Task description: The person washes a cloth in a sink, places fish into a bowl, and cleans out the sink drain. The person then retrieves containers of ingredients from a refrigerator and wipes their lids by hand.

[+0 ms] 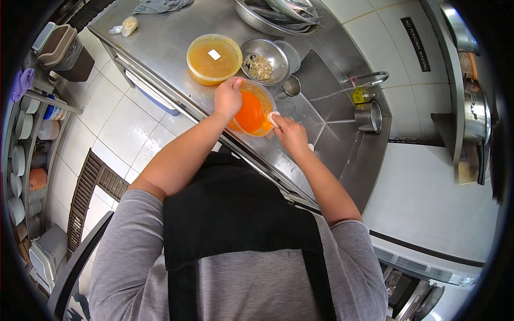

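A clear plastic tub [234, 127] of bright orange liquid [249, 109] is in front of me at the counter's near edge. My left hand [228, 100] is closed on its rim at the left, thumb along the top. At the opposite rim, my right hand [290, 132] pinches a small whitish wad [272, 118], cloth or paper, against the tub's side. Just beyond stands a lidded tub [214, 47] of yellow-brown contents with a white label on top. Beside it a metal bowl [278, 56] holds chopped light bits, and a small metal cup [291, 86] sits close by.
A large metal bowl of fish [286, 13] is at the back. Thin water runs from the tap [377, 78] into the steel sink [316, 85]. A metal pot [368, 117] stands right of it. A grey cloth [160, 5] and a small wrapped item [129, 26] lie far left.
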`<state>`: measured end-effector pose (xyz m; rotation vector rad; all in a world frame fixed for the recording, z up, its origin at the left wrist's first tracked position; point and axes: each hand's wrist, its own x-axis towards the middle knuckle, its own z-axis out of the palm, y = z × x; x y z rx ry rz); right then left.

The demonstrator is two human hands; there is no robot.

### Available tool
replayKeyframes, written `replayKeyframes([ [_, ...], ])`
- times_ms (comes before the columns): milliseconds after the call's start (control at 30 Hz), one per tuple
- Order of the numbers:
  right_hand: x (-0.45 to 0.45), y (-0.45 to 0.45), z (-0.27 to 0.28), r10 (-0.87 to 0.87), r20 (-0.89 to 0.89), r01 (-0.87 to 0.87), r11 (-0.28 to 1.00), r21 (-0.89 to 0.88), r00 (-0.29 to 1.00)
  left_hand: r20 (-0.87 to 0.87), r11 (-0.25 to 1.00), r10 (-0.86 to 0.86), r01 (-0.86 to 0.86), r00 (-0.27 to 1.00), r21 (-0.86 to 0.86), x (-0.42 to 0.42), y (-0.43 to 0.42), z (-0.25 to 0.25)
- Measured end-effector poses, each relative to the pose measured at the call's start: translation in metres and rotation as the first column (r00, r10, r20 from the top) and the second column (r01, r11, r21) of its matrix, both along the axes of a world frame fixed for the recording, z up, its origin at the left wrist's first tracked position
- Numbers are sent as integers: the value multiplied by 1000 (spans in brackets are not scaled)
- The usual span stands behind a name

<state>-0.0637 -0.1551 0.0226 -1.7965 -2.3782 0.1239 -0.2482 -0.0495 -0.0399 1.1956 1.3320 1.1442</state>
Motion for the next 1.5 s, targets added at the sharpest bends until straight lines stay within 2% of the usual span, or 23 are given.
replayKeyframes([
  [33, -5, -6, -2, 0, 0, 0, 1000, -1, 1000, 0, 1000, 0, 0, 1000, -1, 0, 0, 0],
  [133, -22, -21, -4, -173, -116, 170, 985, -36, 978, -11, 999, 51, -51, 999, 10, 1, -3, 1],
  [200, -38, -29, 0, -225, -84, 221, 974, -55, 971, 4, 993, 95, -94, 996, -67, 1, -7, 5],
  [300, -47, -33, -2, -281, -94, 279, 960, -39, 955, 50, 982, 188, -187, 981, -32, -1, -17, 9],
  [367, -45, -28, 0, -316, -40, 312, 946, -83, 948, 74, 984, 176, -175, 982, -22, -4, -29, 9],
  [433, -36, -16, 6, -255, -50, 251, 965, -71, 966, 93, 987, 161, -160, 983, -14, -8, -42, 4],
  [500, -19, 2, 8, -200, -60, 196, 979, -57, 978, -66, 975, 161, -149, 985, 162, -16, -50, -4],
  [533, -8, 14, 6, -52, -25, 52, 999, 1, 998, -68, 977, 153, -140, 986, 164, -22, -47, 0],
  [567, 1, 26, 4, 95, 18, -96, 994, 52, 995, -183, 980, 106, -72, 977, 184, -30, -42, 2],
  [600, 7, 38, 5, 88, 14, -88, 995, 50, 996, -298, 981, 62, -3, 952, 194, -35, -36, 9],
  [633, 10, 50, 8, 176, 82, -178, 984, 15, 981, -304, 982, 54, 4, 951, 189, -38, -27, 19],
  [667, 11, 60, 9, 268, 145, -267, 963, -25, 952, -374, 954, -139, 225, 917, 197, -38, -12, 30],
  [700, 9, 67, 11, 266, 138, -265, 964, -27, 954, -442, 881, -318, 433, 839, 188, -37, 1, 35],
  [733, 6, 74, 13, 302, 141, -303, 953, -19, 943, -446, 881, -320, 436, 836, 184, -31, 11, 37],
  [800, 3, 84, 12, 336, 134, -334, 942, -39, 932, -599, 735, -497, 672, 628, 95, -20, 30, 39],
  [833, 3, 84, 11, 337, 132, -335, 941, -39, 932, -600, 736, -497, 671, 628, 93, -17, 40, 29],
  [900, 3, 82, 8, 322, 129, -330, 943, 43, 938, -244, 644, -732, 763, 636, 53, -14, 49, 16],
  [1033, 3, 64, 3, 225, 179, -231, 973, 15, 958, -212, 691, -703, 722, 679, 20, -15, 45, 9],
  [1100, 0, 53, -2, 140, 227, -165, 982, 96, 964, -181, 774, -622, 633, 762, 6, -13, 40, 9],
  [1133, -1, 47, -2, 134, 226, -159, 983, 96, 965, -181, 770, -627, 638, 758, 5, -13, 36, 9],
  [1200, -7, 34, -3, 43, 186, -67, 990, 124, 982, -146, 856, -511, 517, 847, 4, -12, 30, 9],
  [1433, -32, -11, 2, -74, 97, 56, 982, 180, 993, -118, 944, -329, 327, 937, -34, -9, 14, 7],
  [1500, -40, -21, -1, -184, 119, 166, 975, 147, 976, -95, 982, -185, 187, 978, 21, -7, 9, 7],
])
